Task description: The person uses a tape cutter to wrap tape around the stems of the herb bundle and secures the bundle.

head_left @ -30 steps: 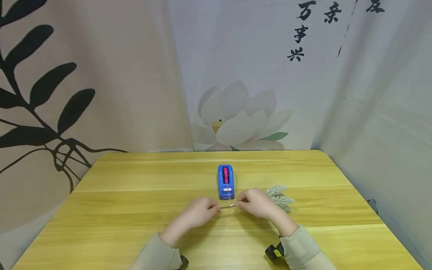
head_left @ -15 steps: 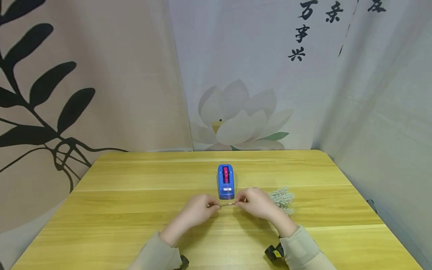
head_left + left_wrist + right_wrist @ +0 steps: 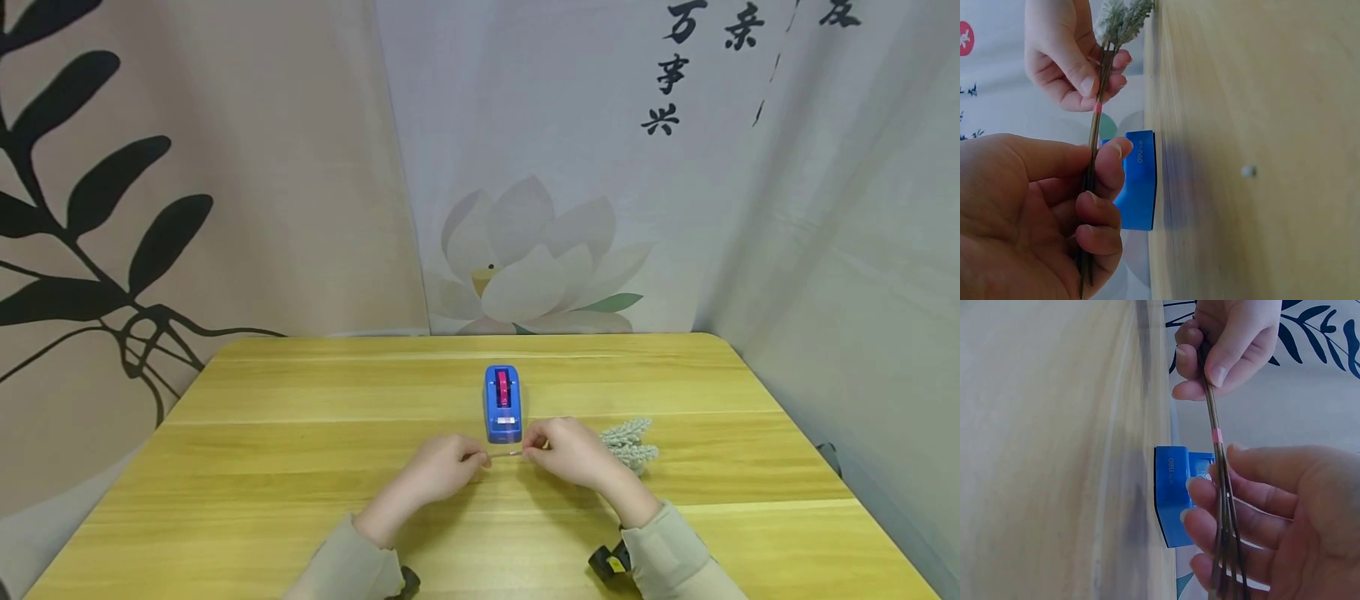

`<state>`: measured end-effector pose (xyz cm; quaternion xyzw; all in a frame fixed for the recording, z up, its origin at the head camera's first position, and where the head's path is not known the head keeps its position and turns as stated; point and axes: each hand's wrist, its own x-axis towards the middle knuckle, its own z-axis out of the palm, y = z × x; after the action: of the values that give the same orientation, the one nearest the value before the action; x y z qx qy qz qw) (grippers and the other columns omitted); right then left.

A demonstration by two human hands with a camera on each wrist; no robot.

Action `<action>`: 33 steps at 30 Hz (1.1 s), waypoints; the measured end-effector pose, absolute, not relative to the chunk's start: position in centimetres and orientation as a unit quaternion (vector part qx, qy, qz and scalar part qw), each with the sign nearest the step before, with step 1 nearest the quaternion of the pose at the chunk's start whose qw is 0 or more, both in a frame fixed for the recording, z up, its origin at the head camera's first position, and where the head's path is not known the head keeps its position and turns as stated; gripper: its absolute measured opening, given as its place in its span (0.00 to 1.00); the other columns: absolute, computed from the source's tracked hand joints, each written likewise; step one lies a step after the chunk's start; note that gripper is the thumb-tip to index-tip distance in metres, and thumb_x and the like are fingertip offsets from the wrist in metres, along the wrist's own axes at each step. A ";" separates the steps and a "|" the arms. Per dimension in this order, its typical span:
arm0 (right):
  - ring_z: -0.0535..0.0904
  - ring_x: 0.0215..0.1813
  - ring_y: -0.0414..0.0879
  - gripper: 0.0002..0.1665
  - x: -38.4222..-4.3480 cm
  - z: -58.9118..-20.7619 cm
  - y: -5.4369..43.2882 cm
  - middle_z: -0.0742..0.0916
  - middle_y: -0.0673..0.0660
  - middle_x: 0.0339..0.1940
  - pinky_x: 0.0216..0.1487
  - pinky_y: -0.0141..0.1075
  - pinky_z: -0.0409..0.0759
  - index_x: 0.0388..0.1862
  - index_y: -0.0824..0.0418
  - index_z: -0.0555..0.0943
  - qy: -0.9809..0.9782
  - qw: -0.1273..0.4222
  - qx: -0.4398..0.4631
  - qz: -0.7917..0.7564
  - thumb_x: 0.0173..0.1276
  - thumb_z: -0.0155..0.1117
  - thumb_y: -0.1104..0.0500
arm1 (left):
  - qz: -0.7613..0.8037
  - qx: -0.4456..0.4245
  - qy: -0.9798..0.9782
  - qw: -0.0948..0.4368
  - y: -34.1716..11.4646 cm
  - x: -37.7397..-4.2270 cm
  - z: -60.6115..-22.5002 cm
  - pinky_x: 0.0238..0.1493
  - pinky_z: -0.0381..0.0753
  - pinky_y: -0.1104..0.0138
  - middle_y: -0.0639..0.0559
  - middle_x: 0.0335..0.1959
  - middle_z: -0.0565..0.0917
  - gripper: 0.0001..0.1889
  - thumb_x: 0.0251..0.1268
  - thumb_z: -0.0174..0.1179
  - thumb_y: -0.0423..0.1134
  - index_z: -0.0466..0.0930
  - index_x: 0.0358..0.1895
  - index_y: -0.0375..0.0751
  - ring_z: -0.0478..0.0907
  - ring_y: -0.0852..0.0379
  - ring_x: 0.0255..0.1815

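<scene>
Between both hands lies a bunch of thin brown stems (image 3: 1212,409) with pale grey-green flower heads (image 3: 630,446) at its right end. My left hand (image 3: 446,467) pinches the lower stems between thumb and fingers. My right hand (image 3: 568,450) holds the bunch nearer the flowers, its fingers curled around the stems. In the gap between the hands, a narrow pink band (image 3: 1097,107) wraps the stems. Just beyond the hands stands a blue tape dispenser (image 3: 502,404) with a pink roll in it. The right hand partly covers the flower end in the head view.
The wooden table (image 3: 300,408) extends on all sides of the hands. A small pale bit (image 3: 1248,170) lies on it in the left wrist view. Printed curtains (image 3: 300,167) hang behind the table and along its right side.
The flower heads have shifted slightly to the right and changed their angle, and the stems between the hands sit slightly farther from me. Both hands keep their hold; the dispenser stays put.
</scene>
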<state>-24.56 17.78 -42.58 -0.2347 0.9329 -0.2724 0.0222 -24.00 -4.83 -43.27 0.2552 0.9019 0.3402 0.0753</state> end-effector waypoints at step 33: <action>0.70 0.21 0.37 0.08 -24.6 -42.7 17.6 0.86 0.46 0.27 0.24 0.32 0.70 0.27 0.55 0.89 0.942 -0.001 -0.180 -0.284 0.65 0.68 0.57 | 0.402 0.196 0.889 0.099 -5.5 -24.3 -43.4 0.14 0.63 0.72 0.50 0.35 0.86 0.07 0.64 0.63 0.36 0.89 0.41 0.39 0.63 0.64 0.12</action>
<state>-24.59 17.58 -42.72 -0.1800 0.9418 -0.2840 -0.0005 -24.26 -5.49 -43.40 0.1961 0.8890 0.4018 0.0989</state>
